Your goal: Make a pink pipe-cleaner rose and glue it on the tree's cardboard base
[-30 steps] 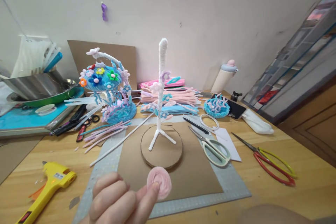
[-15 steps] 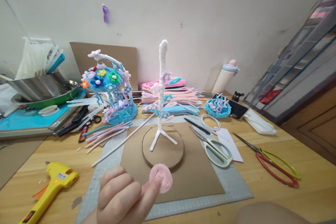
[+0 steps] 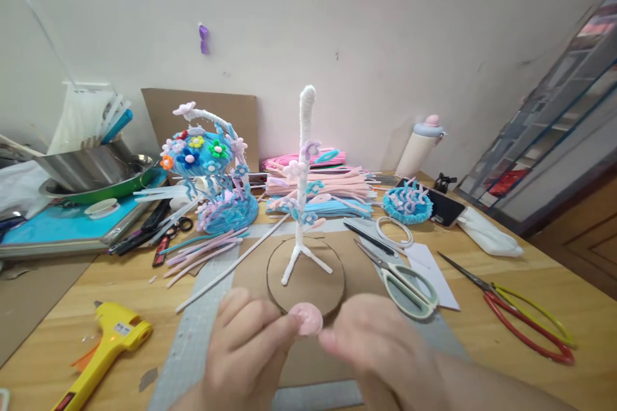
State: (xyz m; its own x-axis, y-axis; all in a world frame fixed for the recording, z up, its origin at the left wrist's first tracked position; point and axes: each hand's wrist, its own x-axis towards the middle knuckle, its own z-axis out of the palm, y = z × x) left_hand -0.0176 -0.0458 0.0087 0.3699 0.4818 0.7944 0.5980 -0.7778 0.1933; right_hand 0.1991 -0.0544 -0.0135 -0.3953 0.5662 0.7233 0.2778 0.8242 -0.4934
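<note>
My left hand [image 3: 250,340] pinches a small pink fuzzy coiled disc [image 3: 311,320] between thumb and finger, above the front of a cardboard sheet. Close by the disc's right edge is my right hand [image 3: 376,340], its fingers curled and thumb toward the disc. Whether it grips the rim or something small is hidden. Just beyond both hands lies a round cardboard base [image 3: 315,289]. A white wrapped stem [image 3: 303,186] stands upright on it with splayed feet, bearing small pink, purple and blue flowers.
At left lie a yellow glue gun [image 3: 108,340] and loose fuzzy sticks [image 3: 207,253]. A blue flowered ornament [image 3: 202,154] stands behind them. Pale-handled scissors [image 3: 409,289] and red-and-yellow-handled scissors [image 3: 525,327] lie at right. Bundled fuzzy sticks [image 3: 322,183] lie at the back.
My right hand has come in from the lower right to beside the pink disc. The left hand, still pinching the disc, appears slightly farther right; the whole view has shifted a little.
</note>
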